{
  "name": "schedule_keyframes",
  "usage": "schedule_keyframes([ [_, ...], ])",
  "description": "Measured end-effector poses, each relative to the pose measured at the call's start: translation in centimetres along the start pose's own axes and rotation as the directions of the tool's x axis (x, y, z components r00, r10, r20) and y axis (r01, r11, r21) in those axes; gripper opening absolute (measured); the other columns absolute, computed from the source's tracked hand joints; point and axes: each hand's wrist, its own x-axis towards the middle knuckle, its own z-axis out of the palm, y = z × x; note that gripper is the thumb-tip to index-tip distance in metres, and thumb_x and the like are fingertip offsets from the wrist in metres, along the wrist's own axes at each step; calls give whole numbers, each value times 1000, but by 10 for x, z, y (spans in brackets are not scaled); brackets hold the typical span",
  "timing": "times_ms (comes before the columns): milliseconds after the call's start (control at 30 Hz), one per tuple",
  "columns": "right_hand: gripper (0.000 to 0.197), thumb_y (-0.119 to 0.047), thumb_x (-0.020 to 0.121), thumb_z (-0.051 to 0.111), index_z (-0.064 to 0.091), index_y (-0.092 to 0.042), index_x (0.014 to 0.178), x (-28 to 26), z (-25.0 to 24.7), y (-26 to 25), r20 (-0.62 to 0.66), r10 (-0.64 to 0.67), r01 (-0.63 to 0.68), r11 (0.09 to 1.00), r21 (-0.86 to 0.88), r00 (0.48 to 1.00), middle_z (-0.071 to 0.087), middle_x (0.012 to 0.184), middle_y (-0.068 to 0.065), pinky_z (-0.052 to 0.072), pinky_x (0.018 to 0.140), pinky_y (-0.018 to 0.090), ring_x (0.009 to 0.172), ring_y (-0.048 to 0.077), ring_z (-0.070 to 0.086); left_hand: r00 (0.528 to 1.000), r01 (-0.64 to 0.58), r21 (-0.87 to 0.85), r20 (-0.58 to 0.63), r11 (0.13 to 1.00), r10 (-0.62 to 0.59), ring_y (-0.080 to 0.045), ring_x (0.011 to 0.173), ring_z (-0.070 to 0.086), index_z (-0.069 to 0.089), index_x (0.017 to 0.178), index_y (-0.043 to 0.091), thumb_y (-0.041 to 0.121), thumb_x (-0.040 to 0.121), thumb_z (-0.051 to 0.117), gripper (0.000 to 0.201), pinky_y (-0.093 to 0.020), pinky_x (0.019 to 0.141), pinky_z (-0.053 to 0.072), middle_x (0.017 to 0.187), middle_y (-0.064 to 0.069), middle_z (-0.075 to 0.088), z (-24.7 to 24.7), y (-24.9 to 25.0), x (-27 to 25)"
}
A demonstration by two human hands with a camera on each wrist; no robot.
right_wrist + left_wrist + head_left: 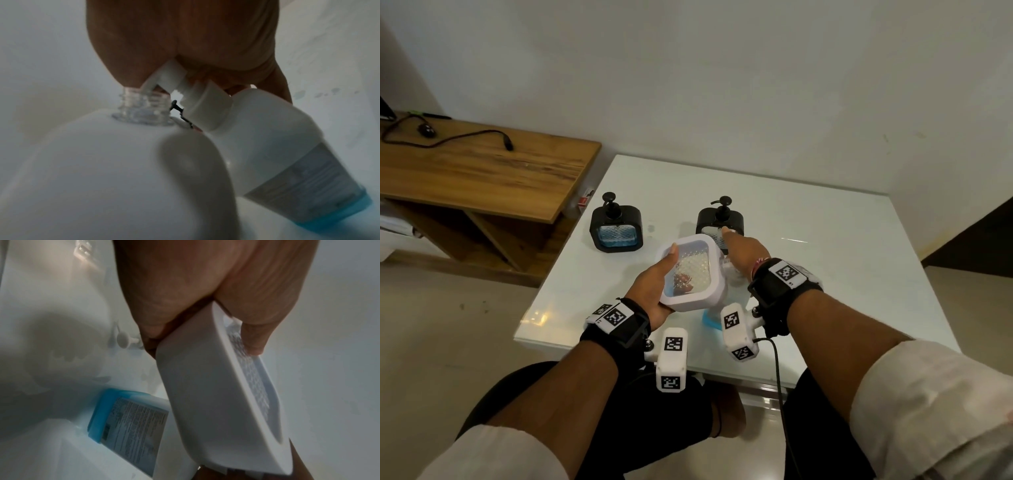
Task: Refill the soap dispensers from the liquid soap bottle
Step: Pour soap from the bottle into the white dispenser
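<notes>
Head view: left hand (654, 291) fingers around white dispenser (693, 274), right hand (744, 251) apparently pinching bottle (277, 146).

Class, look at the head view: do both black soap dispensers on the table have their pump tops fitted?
Yes: the left black dispenser and right black dispenser each carry a black pump.

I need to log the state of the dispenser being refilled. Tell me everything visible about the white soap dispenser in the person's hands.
The white soap dispenser is a squarish, rounded plastic body with a clear, textured window on its face. Its pump is off, baring a clear threaded neck. The left hand holds it tilted above the white table, thumb on the window. The liquid soap bottle, held by the right hand, has its spout at the neck.
</notes>
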Motion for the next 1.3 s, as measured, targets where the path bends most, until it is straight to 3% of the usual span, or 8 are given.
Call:
schedule_keyframes([
  [200,49,-42,103,33,53,-7,131,-1,-3,-5,88,-50,31,978,207,995,58,117,11,39,93,30,100,24,53,1000,-2,-26,17,1000,2,-30,100,70,64,132,15,44,100,57,44,-45,79,57,119,-14,73,-2,1,1],
  [333,57,-49,101,34,51,-7,135,-1,0,-1,6,-2,2,1000,8,1000,53,135,17,36,104,36,121,30,51,1000,0,3,5,1000,0,-31,103,70,63,135,15,46,99,58,47,-46,81,58,124,-14,72,-1,2,2],
  [500,58,-51,100,34,54,-8,133,1,1,0,16,-9,9,1000,20,1000,57,132,16,36,104,35,119,29,53,1000,-7,-2,0,1000,7,-31,104,69,62,136,13,45,99,58,48,-46,83,58,128,-15,70,-2,1,1],
  [667,55,-46,103,30,56,-5,129,2,-1,-4,58,-24,16,992,129,998,59,98,11,38,93,32,96,24,53,1000,-1,-19,16,1000,2,-31,102,70,64,133,15,45,99,59,46,-46,84,58,123,-15,72,-5,0,2],
  [800,60,-52,100,32,52,-7,136,3,2,-2,5,4,-4,1000,10,1000,55,130,15,35,103,35,119,29,52,1000,5,-3,19,1000,-5,-30,100,71,64,133,16,47,99,59,47,-45,81,58,118,-13,74,-3,1,4],
  [933,61,-54,99,33,53,-8,135,0,2,0,-15,0,0,1000,-19,1000,54,135,15,35,99,32,121,29,51,1000,5,3,25,1000,-5,-32,104,70,63,134,16,46,99,58,46,-46,84,57,125,-14,72,-3,0,4],
  [1133,45,-48,103,31,61,-16,97,-2,-3,-4,107,-32,17,990,141,994,62,96,6,40,99,33,101,26,56,999,-12,-13,30,1000,13,-31,109,70,63,135,16,47,96,61,50,-45,85,57,125,-13,72,-5,-1,6],
  [1300,59,-51,101,32,50,-7,137,-4,0,-3,13,-5,6,999,-48,1000,53,135,15,34,104,34,125,30,49,1000,-4,8,24,1000,4,-30,102,71,65,129,19,47,98,59,42,-45,83,58,122,-12,73,-7,0,10],
])
